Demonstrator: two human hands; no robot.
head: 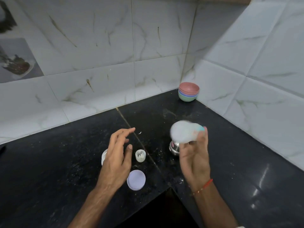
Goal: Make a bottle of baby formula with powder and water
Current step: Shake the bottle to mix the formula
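Note:
My right hand (195,160) grips a whitish baby bottle (183,134) with a teal part at one end; it is raised above the black counter and smeared by motion blur. Under it stands a small steel vessel (174,148), partly hidden by the hand. My left hand (117,152) hovers over the counter with relaxed, spread fingers and holds nothing. It covers most of a white powder container (104,156). Beside its thumb sits a small white scoop cup (140,155) with powder traces. A pale lavender lid (136,179) lies flat near my left wrist.
A stack of coloured bowls (188,94), pink on top, stands in the far corner where the tiled walls meet. Powder specks dot the black counter (65,162). A dark recess (164,209) cuts into the counter's front edge between my forearms.

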